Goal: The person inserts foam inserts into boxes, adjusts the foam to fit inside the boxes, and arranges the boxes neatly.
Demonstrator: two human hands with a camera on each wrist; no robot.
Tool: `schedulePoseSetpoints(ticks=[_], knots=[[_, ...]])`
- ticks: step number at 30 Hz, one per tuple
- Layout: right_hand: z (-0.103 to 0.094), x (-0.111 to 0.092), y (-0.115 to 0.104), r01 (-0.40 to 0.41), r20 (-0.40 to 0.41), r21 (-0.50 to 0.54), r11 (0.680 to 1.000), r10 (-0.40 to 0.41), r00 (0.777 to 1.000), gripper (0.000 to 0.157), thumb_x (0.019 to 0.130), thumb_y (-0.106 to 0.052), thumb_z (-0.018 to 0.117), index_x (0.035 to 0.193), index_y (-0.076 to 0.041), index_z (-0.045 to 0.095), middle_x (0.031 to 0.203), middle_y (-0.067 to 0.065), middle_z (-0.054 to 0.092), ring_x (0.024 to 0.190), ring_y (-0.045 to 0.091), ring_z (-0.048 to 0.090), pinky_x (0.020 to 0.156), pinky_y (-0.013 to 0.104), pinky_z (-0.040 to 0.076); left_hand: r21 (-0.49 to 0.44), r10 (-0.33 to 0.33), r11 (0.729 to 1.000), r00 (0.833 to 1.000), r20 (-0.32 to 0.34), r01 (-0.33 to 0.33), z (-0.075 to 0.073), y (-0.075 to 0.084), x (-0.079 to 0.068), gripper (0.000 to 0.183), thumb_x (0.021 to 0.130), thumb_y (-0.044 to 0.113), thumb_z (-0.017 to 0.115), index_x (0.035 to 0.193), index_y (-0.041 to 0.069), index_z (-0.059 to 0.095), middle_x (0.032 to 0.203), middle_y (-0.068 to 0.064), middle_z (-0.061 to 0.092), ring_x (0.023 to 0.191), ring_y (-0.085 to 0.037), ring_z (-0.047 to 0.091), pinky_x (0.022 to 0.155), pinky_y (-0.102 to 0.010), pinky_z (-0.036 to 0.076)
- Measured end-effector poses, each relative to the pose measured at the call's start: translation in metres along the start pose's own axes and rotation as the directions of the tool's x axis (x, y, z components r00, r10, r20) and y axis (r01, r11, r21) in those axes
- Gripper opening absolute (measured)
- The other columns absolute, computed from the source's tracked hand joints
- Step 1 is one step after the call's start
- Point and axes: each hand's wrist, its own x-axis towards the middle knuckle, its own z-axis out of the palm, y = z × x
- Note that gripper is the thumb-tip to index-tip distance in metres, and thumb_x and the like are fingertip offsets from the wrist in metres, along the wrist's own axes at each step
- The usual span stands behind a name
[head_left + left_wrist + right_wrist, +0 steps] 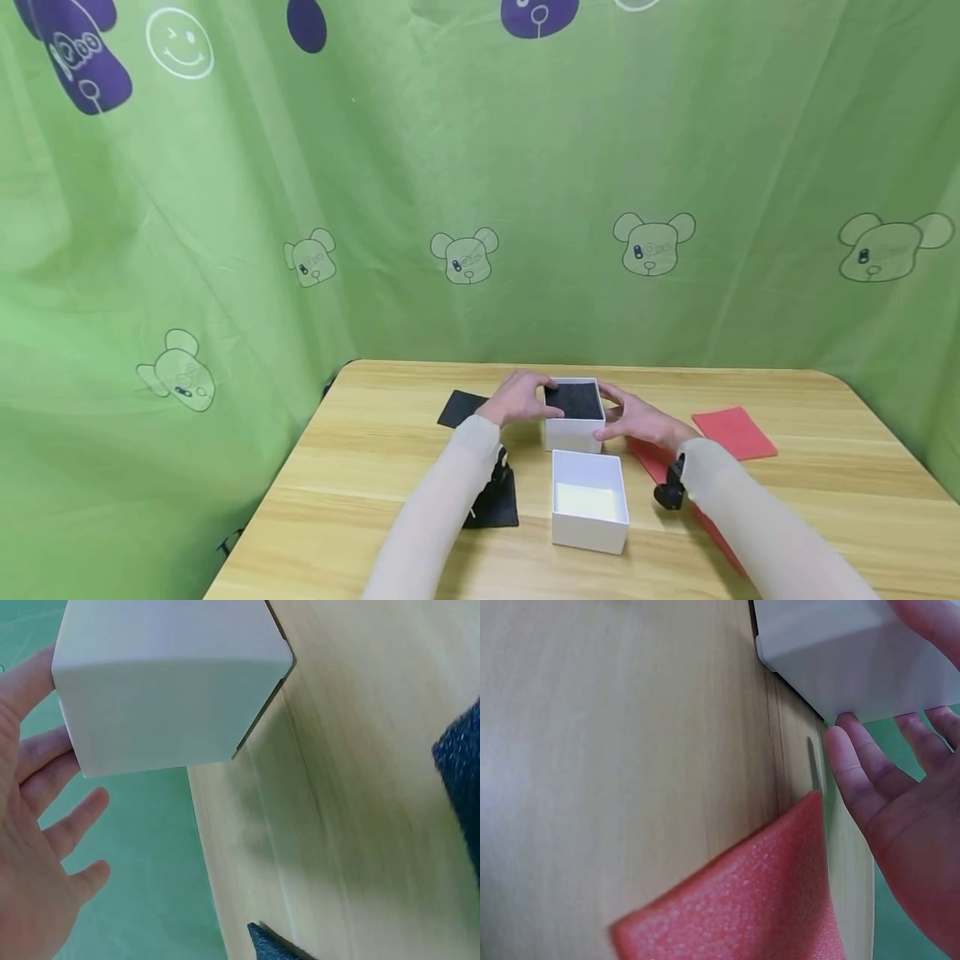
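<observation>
A white box (573,434) stands upright on the table, with a black foam sheet (579,400) lying level inside its top. My left hand (521,397) is at the box's left side. Its thumb reaches over the rim onto the foam, while the other fingers spread toward the back edge; two of them stand clear of the box in the left wrist view. On the other side my right hand (636,419) holds the box, thumb at the front right corner and fingers at the back. A second white box (589,533), open at the top, stands nearer.
Black foam sheets (459,408) lie left of the boxes, one (495,505) partly under my left forearm. Red foam sheets (737,433) lie to the right, some partly hidden by my right arm. Behind the wooden table (337,467) hangs a green curtain (555,308).
</observation>
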Motion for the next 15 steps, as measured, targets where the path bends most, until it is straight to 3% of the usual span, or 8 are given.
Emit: schedulePoseSetpoints(ticks=[4,9,15], knots=[[0.0,0.001,-0.003,0.006,0.005,-0.001,1.0,-0.006,1.0,0.105,0.077,-0.009,0.078,0.15,0.0,0.004,0.153,0.027,0.006,0.128,0.049,0.033,0.101,0.051,0.037,-0.102,0.011,0.995,1.0,-0.013,-0.012,-0.001,-0.004,-0.003,0.053,0.08,0.046,0.072,0.126,0.022,0.062,0.128,0.007,0.057,0.121,-0.014,0.048,0.102,-0.03,0.037],[0.0,0.002,-0.002,0.003,0.009,0.014,1.0,-0.003,1.0,0.106,0.076,-0.008,0.079,0.15,0.0,0.003,0.153,0.027,0.005,0.129,0.05,0.03,0.1,0.049,0.038,-0.281,0.011,0.959,1.0,-0.026,-0.018,-0.01,-0.019,-0.013,0.052,0.084,0.04,0.07,0.13,0.019,0.058,0.132,0.006,0.054,0.125,-0.014,0.044,0.102,-0.032,0.037],[0.001,0.001,-0.001,0.005,0.0,-0.003,1.0,-0.005,1.0,0.107,0.076,-0.009,0.079,0.15,0.001,0.003,0.152,0.029,0.004,0.129,0.051,0.029,0.101,0.051,0.037,-0.321,-0.027,0.947,0.999,-0.03,0.016,-0.024,-0.05,-0.032,0.053,0.085,0.038,0.069,0.133,0.02,0.055,0.136,0.005,0.051,0.128,-0.016,0.042,0.104,-0.035,0.035]])
